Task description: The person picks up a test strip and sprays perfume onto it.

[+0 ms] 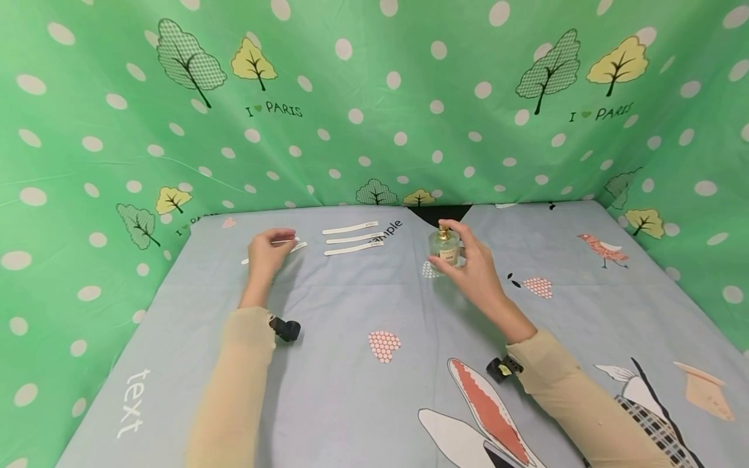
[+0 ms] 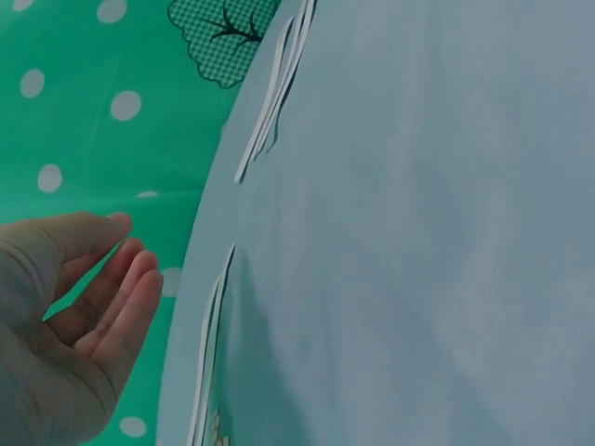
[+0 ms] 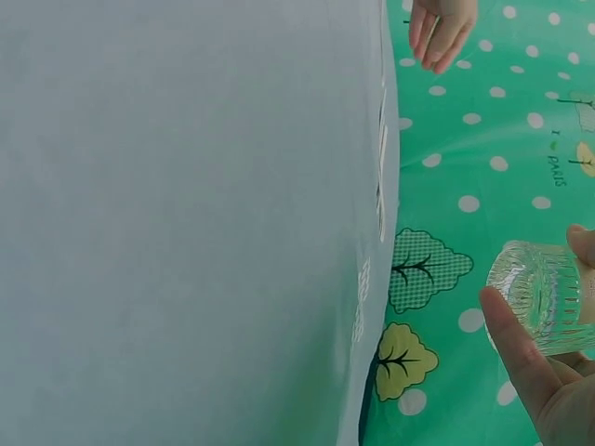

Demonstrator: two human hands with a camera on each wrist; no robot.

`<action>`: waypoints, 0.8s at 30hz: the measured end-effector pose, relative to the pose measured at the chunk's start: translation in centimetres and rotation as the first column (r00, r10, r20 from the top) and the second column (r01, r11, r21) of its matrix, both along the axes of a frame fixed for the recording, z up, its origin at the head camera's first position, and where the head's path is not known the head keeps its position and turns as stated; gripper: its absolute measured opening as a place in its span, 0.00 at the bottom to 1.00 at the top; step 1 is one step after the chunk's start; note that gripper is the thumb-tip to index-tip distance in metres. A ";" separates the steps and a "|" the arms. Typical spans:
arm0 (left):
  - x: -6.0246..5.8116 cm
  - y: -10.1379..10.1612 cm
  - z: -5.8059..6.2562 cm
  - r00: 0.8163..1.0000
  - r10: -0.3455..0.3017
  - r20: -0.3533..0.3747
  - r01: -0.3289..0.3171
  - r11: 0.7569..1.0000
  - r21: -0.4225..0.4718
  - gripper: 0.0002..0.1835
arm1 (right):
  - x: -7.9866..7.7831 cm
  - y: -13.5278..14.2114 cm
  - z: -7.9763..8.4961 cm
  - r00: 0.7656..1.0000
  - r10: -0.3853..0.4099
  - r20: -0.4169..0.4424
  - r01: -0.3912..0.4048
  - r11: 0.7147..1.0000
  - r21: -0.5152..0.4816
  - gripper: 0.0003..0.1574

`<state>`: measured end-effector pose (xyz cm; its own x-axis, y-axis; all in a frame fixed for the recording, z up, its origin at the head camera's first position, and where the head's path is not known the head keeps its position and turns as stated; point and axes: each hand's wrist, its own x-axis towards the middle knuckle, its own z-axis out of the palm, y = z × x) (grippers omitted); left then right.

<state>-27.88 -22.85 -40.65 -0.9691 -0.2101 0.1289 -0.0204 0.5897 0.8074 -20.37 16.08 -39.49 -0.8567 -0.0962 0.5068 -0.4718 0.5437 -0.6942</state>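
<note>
My right hand (image 1: 481, 273) grips a clear glass perfume bottle (image 1: 446, 246) with a gold neck and a pale label, thumb on one side and fingers on the other. The right wrist view shows the ribbed glass base of the bottle (image 3: 537, 283), held up off the bed-like cloth surface. Over the far left of that surface hovers my left hand (image 1: 267, 257), thumb and fingertips near each other with nothing between them. Below it lie white paper test strips (image 1: 300, 246), partly hidden by the hand. Three more paper strips (image 1: 351, 228) lie in a stack of rows between both hands.
A grey-blue printed cloth (image 1: 345, 299) covers the table, with hearts, a bird and a rabbit printed on it. Behind and at the sides hangs a green dotted curtain (image 1: 328, 84). Black wrist cameras (image 1: 285, 328) sit by both cuffs.
</note>
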 end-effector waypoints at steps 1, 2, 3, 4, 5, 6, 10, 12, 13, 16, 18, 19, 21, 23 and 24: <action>-0.1 0.2 0.0 1.000 -0.002 0.001 0.002 1.000 -0.003 0.15 | 0.0 0.0 0.0 1.000 0.000 0.000 0.000 1.000 -0.001 0.44; -0.1 0.3 -0.1 1.000 -0.004 0.000 0.004 1.000 0.002 0.15 | 0.0 0.0 0.0 1.000 0.002 -0.001 -0.002 1.000 -0.001 0.44; -0.2 0.5 -0.1 1.000 -0.008 -0.001 0.008 1.000 0.008 0.15 | 0.1 0.0 0.0 1.000 0.003 0.000 -0.003 1.000 -0.003 0.44; -0.2 0.7 -0.1 1.000 -0.010 0.000 0.010 1.000 0.011 0.15 | 0.1 0.0 0.0 1.000 0.003 0.001 -0.003 1.000 -0.004 0.45; -0.3 0.9 -0.2 1.000 -0.013 0.001 0.013 1.000 0.014 0.15 | 0.1 0.0 0.0 1.000 0.004 0.002 -0.004 1.000 -0.006 0.45; -0.3 1.0 -0.2 1.000 -0.015 0.001 0.015 1.000 0.017 0.15 | 0.1 0.0 0.0 1.000 0.004 0.003 -0.004 1.000 -0.008 0.45; -0.4 1.5 -0.4 0.999 -0.032 -0.004 0.032 0.999 0.034 0.15 | 0.0 0.0 0.0 1.000 0.004 -0.001 -0.004 1.000 -0.006 0.45; -0.5 1.7 -0.6 0.999 -0.039 -0.006 0.039 0.998 0.041 0.15 | 0.0 0.0 0.0 1.000 0.004 -0.002 -0.004 1.000 -0.003 0.45; -0.5 1.8 -0.7 0.999 -0.043 -0.006 0.043 0.998 0.042 0.15 | 0.0 0.0 0.0 1.000 0.003 -0.002 -0.003 1.000 -0.002 0.45; -0.6 2.1 -0.9 0.999 -0.052 -0.003 0.052 0.998 0.044 0.15 | 0.0 0.0 0.0 1.000 0.004 0.002 -0.004 1.000 -0.003 0.44; -0.6 2.3 -1.0 0.998 -0.055 0.001 0.055 0.998 0.041 0.15 | 0.0 0.0 0.0 1.000 0.004 0.003 -0.004 1.000 -0.004 0.44; -0.6 2.4 -1.0 0.998 -0.060 0.003 0.059 0.998 0.036 0.15 | 0.0 0.0 0.0 1.000 0.004 0.002 -0.004 1.000 -0.004 0.44; -0.5 2.7 -1.0 0.998 -0.064 0.005 0.064 0.997 0.036 0.15 | 0.0 0.0 -0.1 1.000 0.005 -0.001 -0.005 1.000 -0.004 0.44; -0.4 2.9 -1.0 0.998 -0.068 0.011 0.068 0.997 0.039 0.15 | 0.0 0.0 -0.1 1.000 0.005 -0.005 -0.005 1.000 -0.004 0.44; -0.4 3.0 -1.0 0.997 -0.071 0.013 0.070 0.997 0.041 0.15 | 0.0 0.0 -0.2 1.000 0.005 -0.007 -0.005 1.000 -0.004 0.44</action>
